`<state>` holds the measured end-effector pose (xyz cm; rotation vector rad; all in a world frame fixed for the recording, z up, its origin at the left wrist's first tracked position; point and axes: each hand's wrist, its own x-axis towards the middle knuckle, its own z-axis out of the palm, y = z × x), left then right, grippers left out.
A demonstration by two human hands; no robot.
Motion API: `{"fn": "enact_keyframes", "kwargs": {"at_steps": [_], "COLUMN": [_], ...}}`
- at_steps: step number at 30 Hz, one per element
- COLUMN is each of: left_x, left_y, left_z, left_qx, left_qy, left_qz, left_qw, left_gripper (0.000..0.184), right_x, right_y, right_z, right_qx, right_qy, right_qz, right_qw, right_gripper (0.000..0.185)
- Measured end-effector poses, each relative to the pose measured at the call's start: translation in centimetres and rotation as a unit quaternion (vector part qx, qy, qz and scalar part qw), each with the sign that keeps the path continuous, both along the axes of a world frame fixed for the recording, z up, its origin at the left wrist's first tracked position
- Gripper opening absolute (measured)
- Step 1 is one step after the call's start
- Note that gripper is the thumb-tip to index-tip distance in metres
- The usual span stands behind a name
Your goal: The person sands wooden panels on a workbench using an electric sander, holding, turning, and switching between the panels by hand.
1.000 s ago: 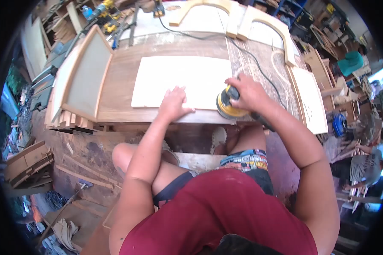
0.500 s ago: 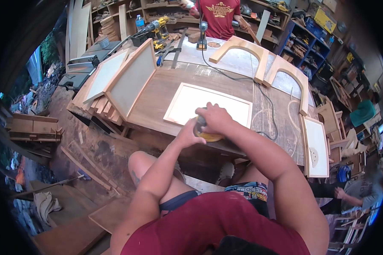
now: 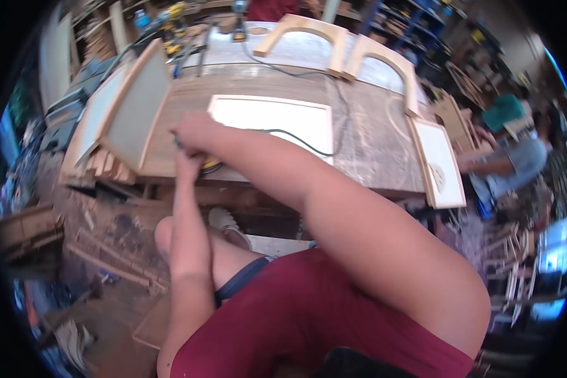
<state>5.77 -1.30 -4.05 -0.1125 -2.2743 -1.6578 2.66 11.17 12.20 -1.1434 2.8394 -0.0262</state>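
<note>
The sander [image 3: 212,165], of which only a small yellow part shows, is at 10 o'clock in the view, by the near edge of the tabletop [image 3: 372,113]; the hands cover most of it. The right hand [image 3: 198,129] reaches across, and its grip is clamped on the sander from above. The left hand [image 3: 189,165] is just beneath the right one, but it is blurred, so I cannot tell if its grip is together or apart. Seen from the sander, a white framed panel [image 3: 277,116] lies at 2 o'clock, and a dark cord [image 3: 280,131] passes over it. A grey framed panel [image 3: 135,113] stands tilted at 10 o'clock. Two curved wooden pieces [image 3: 337,57] lie farther, at 1 and 2 o'clock.
</note>
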Motion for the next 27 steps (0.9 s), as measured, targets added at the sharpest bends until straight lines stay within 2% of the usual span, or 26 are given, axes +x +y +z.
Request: {"fn": "enact_keyframes", "kwargs": {"at_steps": [1, 3, 7, 9, 13, 15, 16, 17, 19, 20, 21, 23, 24, 27], "left_x": [-0.1, 0.7, 2.1, 3.2, 5.3, 5.6, 5.5, 5.5, 5.5, 5.5, 5.1, 4.5, 4.5, 3.7], "left_y": [0.0, 1.0, 3.6, 6.1, 11.4, 13.3, 14.0, 14.5, 15.5, 15.6, 15.5, 15.3, 15.4, 15.4], "left_z": [-0.2, 0.6, 1.7, 3.2, 5.2, 5.0, 3.9, 3.4, 2.8, 2.4, 1.9, 1.8, 2.0, 1.8], "left_qx": [0.015, 0.027, 0.026, -0.056, -0.036, -0.117, -0.157, -0.159, -0.265, -0.305, -0.309, -0.302, -0.290, -0.308], "left_qy": [0.031, 0.017, -0.037, -0.042, -0.083, -0.078, -0.032, -0.039, 0.088, 0.094, 0.090, 0.096, 0.102, 0.093], "left_qz": [0.000, -0.019, -0.053, -0.069, -0.166, -0.200, -0.224, -0.221, -0.228, -0.211, -0.208, -0.206, -0.186, -0.158], "left_qw": [0.999, 0.999, 0.998, 0.995, 0.982, 0.970, 0.961, 0.961, 0.933, 0.924, 0.924, 0.926, 0.933, 0.934], "left_gripper": [0.045, 0.045, 0.050, 0.066, 0.079, 0.087, 0.090, 0.090, 0.086, 0.075, 0.075, 0.059, 0.042, 0.033], "right_x": [1.0, 1.9, 2.1, 3.4, 6.1, 7.4, 7.7, 8.1, 9.0, 9.4, 9.4, 9.2, 9.2, 8.2], "right_y": [0.3, 1.2, 4.5, 7.2, 13.3, 16.8, 18.5, 20.2, 23.5, 25.2, 26.9, 29.7, 30.8, 32.7], "right_z": [1.2, 2.3, 0.6, 0.6, 0.3, 0.8, 1.0, 1.2, 1.8, 2.1, 2.0, 2.0, 2.1, 1.8], "right_qx": [-0.011, -0.009, -0.050, -0.055, -0.040, -0.031, -0.027, -0.021, -0.011, -0.009, -0.009, -0.012, -0.016, -0.014], "right_qy": [-0.007, -0.018, -0.032, -0.030, -0.016, -0.017, -0.023, -0.025, -0.028, -0.029, -0.026, -0.025, -0.018, -0.003], "right_qz": [-0.011, -0.033, -0.015, -0.033, -0.076, -0.095, -0.105, -0.119, -0.157, -0.181, -0.199, -0.213, -0.224, -0.241], "right_qw": [1.000, 0.999, 0.998, 0.997, 0.996, 0.995, 0.994, 0.992, 0.987, 0.983, 0.980, 0.977, 0.974, 0.970], "right_gripper": [0.066, 0.067, 0.070, 0.068, 0.062, 0.061, 0.061, 0.061, 0.061, 0.061, 0.061, 0.060, 0.061, 0.063]}}
